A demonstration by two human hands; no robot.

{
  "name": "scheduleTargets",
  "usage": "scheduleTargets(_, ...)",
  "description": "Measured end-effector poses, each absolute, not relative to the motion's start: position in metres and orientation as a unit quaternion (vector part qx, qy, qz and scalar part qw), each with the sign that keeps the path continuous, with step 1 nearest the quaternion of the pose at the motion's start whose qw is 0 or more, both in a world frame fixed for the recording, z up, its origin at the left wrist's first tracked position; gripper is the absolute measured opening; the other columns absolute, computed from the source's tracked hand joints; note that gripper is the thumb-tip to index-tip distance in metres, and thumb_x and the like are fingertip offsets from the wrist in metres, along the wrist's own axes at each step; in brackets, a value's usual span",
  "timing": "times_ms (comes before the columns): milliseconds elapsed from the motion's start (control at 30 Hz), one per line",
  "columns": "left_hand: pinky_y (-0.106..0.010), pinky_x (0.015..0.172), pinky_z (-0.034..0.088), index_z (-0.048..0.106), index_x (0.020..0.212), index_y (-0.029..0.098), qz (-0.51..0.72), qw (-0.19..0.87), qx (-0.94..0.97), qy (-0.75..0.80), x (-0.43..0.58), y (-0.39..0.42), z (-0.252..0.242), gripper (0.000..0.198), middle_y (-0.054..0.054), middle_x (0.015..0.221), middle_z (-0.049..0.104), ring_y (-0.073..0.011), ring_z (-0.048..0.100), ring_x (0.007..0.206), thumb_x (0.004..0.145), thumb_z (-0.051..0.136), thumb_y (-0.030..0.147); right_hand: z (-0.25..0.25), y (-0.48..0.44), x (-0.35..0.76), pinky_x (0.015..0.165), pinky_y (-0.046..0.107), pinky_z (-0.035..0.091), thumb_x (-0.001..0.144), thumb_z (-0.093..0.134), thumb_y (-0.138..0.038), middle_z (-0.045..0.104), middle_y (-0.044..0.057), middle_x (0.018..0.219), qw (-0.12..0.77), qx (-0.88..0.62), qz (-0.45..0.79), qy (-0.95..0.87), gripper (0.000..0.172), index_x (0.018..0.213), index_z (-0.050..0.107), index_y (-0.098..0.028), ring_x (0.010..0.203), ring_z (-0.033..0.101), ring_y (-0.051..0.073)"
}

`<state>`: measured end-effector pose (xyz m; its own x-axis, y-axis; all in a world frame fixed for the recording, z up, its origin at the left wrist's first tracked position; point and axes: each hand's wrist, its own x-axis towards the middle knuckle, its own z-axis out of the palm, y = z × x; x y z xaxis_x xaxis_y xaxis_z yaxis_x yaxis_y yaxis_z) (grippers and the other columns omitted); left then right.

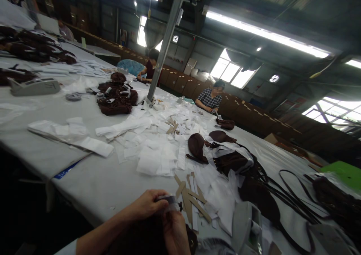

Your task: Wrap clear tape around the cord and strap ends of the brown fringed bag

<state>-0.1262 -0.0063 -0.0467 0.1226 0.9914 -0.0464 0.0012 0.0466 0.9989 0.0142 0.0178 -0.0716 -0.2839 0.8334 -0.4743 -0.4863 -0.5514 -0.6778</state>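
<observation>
My left hand (148, 204) has its fingers closed on a dark strip wrapped in thin whitish translucent material (170, 200). From below, my right hand (175, 228) grips the same wrapped strip, its fingers curled and partly hidden. Beneath both hands is a dark brown item (141, 234), probably a bag, mostly in shadow and cut off by the lower edge. Tan and white card strips (191, 200) lie loose just beyond my right hand. Thin white sheets (158, 157) are spread on the table farther out.
Grey tape dispensers stand at the lower right (246, 225) and far left (34, 86). Brown bags with straps (234, 159) cover the table's right side; more brown pieces (117, 97) lie left. A metal post (166, 44) rises mid-table. Two people (210, 99) work across the table.
</observation>
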Motion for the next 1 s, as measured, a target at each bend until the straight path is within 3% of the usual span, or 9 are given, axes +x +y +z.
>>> scheduleTargets(233, -0.020, 0.050, 0.031, 0.065, 0.110, 0.015, 0.401, 0.675, 0.487, 0.381, -0.137, -0.002, -0.048, 0.048, 0.000, 0.069, 0.062, -0.0094, 0.044, 0.053, 0.077, 0.064, 0.048, -0.069, 0.016, 0.020, 0.062, 0.025, 0.053, 0.058, 0.082, -0.031, 0.073, 0.002, 0.083, 0.455, -0.417, 0.765, -0.185, 0.036, 0.088, 0.066, -0.020, 0.071, 0.066, 0.016)
scheduleTargets(400, -0.022, 0.063, 0.039, 0.065, 0.102, 0.016, 0.428, 0.665, 0.477, 0.384, -0.137, -0.004, -0.046, 0.036, -0.001, 0.081, 0.063, -0.0118, 0.051, 0.066, 0.079, 0.064, 0.043, -0.066, 0.012, 0.019, 0.061, 0.023, 0.052, 0.053, 0.083, -0.017, 0.071, 0.001, 0.080, 0.451, -0.399, 0.767, -0.220, 0.044, 0.092, 0.064, -0.019, 0.067, 0.065, 0.014)
scheduleTargets(500, -0.022, 0.066, 0.040, 0.063, 0.098, 0.016, 0.429, 0.651, 0.492, 0.388, -0.134, -0.005, -0.046, 0.031, 0.000, 0.083, 0.061, -0.0124, 0.051, 0.071, 0.081, 0.061, 0.041, -0.064, 0.010, 0.018, 0.056, 0.021, 0.051, 0.053, 0.082, -0.018, 0.069, 0.000, 0.077, 0.445, -0.414, 0.755, -0.247, 0.044, 0.093, 0.063, -0.018, 0.063, 0.063, 0.012)
scheduleTargets(633, -0.021, 0.062, 0.037, 0.058, 0.091, 0.015, 0.446, 0.615, 0.520, 0.390, -0.135, -0.004, -0.052, 0.029, 0.002, 0.075, 0.056, -0.0112, 0.047, 0.067, 0.084, 0.058, 0.044, -0.064, 0.009, 0.019, 0.041, 0.016, 0.041, 0.061, 0.081, -0.032, 0.064, -0.002, 0.062, 0.401, -0.437, 0.739, -0.319, 0.052, 0.105, 0.059, -0.016, 0.045, 0.053, 0.008)
scheduleTargets(767, -0.020, 0.053, 0.033, 0.055, 0.091, 0.015, 0.452, 0.646, 0.474, 0.392, -0.144, 0.000, -0.058, 0.038, 0.002, 0.070, 0.056, -0.0095, 0.045, 0.057, 0.083, 0.057, 0.052, -0.060, 0.016, 0.029, 0.034, 0.018, 0.034, 0.070, 0.073, -0.047, 0.058, -0.005, 0.052, 0.363, -0.468, 0.659, -0.465, 0.073, 0.129, 0.045, -0.013, 0.035, 0.045, 0.009)
scheduleTargets(833, -0.020, 0.049, 0.030, 0.056, 0.093, 0.014, 0.430, 0.671, 0.453, 0.400, -0.151, 0.003, -0.059, 0.042, 0.000, 0.069, 0.057, -0.0090, 0.044, 0.054, 0.082, 0.057, 0.055, -0.053, 0.021, 0.038, 0.040, 0.020, 0.040, 0.068, 0.076, -0.039, 0.060, -0.004, 0.062, 0.388, -0.489, 0.549, -0.556, 0.073, 0.131, 0.047, -0.016, 0.041, 0.048, 0.009)
scheduleTargets(900, -0.019, 0.047, 0.029, 0.058, 0.094, 0.013, 0.415, 0.686, 0.444, 0.401, -0.156, 0.005, -0.059, 0.045, 0.000, 0.067, 0.057, -0.0086, 0.044, 0.052, 0.082, 0.057, 0.056, -0.043, 0.027, 0.045, 0.052, 0.022, 0.046, 0.063, 0.080, -0.029, 0.065, 0.001, 0.084, 0.408, -0.488, 0.453, -0.624, 0.072, 0.129, 0.053, -0.021, 0.053, 0.053, 0.010)
scheduleTargets(1000, -0.018, 0.046, 0.029, 0.060, 0.093, 0.012, 0.413, 0.695, 0.442, 0.389, -0.158, 0.009, -0.057, 0.045, 0.001, 0.062, 0.055, -0.0080, 0.044, 0.051, 0.081, 0.059, 0.055, -0.031, 0.033, 0.048, 0.059, 0.024, 0.048, 0.061, 0.080, -0.024, 0.067, 0.002, 0.093, 0.367, -0.467, 0.437, -0.675, 0.069, 0.126, 0.057, -0.023, 0.060, 0.055, 0.012)
